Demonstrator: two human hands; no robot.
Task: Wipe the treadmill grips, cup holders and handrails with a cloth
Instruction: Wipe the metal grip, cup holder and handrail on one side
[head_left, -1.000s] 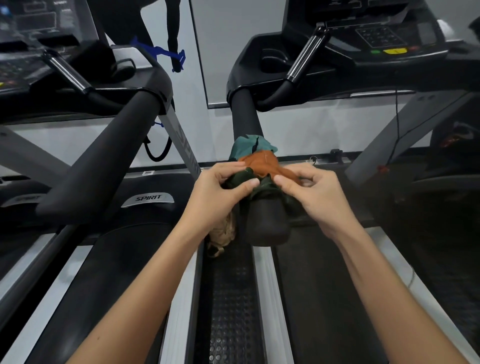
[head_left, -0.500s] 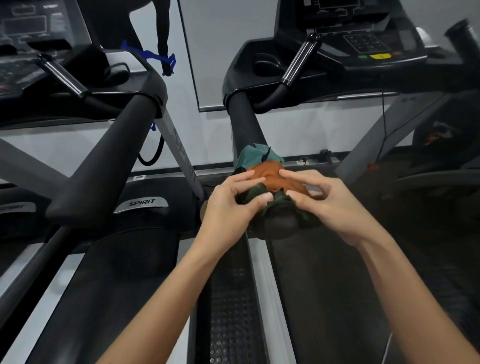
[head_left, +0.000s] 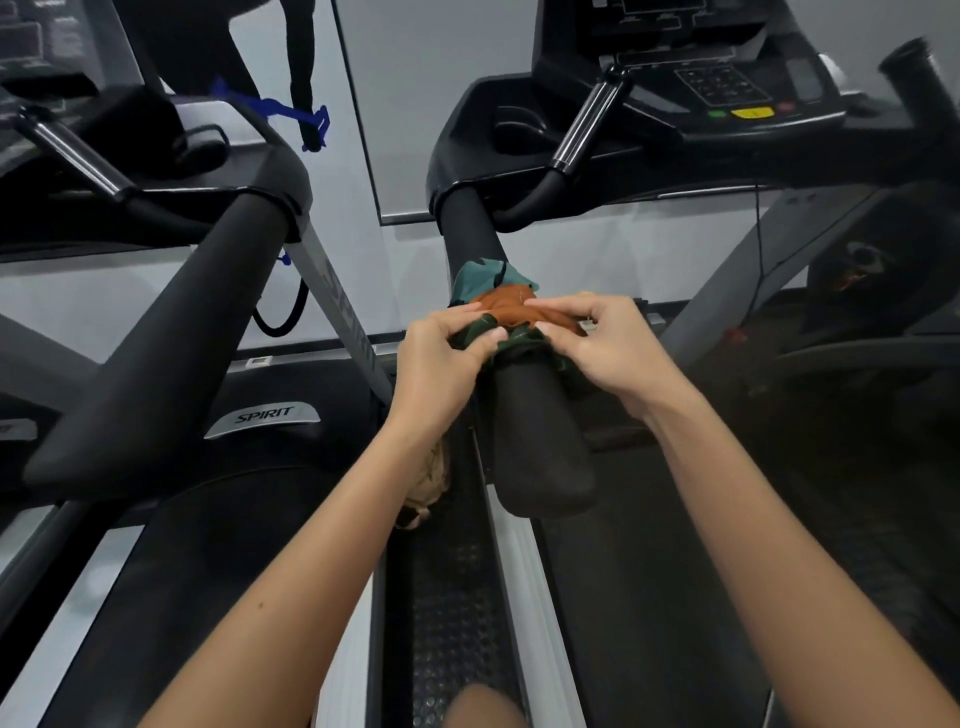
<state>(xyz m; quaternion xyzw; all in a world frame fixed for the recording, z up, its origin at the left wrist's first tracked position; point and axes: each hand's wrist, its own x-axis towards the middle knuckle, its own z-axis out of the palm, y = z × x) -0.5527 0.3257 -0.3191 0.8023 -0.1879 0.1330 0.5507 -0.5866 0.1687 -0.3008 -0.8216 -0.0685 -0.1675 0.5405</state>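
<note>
A patchwork cloth (head_left: 506, 306) of teal, orange and dark green lies bunched over the black padded left handrail (head_left: 540, 447) of the right treadmill. My left hand (head_left: 441, 364) pinches the cloth's left side against the rail. My right hand (head_left: 618, 348) pinches its right side with curled fingers. A tan end of the cloth (head_left: 428, 483) hangs below my left wrist. Above the rail sit a cup holder (head_left: 519, 127) and a chrome pulse grip (head_left: 587, 124) beside the console (head_left: 727, 88).
A second treadmill stands at the left with its own black handrail (head_left: 156, 353), chrome grip (head_left: 72, 150) and a SPIRIT badge (head_left: 262, 418). A studded black strip (head_left: 447, 623) runs between the two decks. The right treadmill's other rail end (head_left: 914, 67) shows at top right.
Both hands and the cloth have slid up the handrail away from its end, uncovering more of the black rail tip. The view has tilted slightly.
</note>
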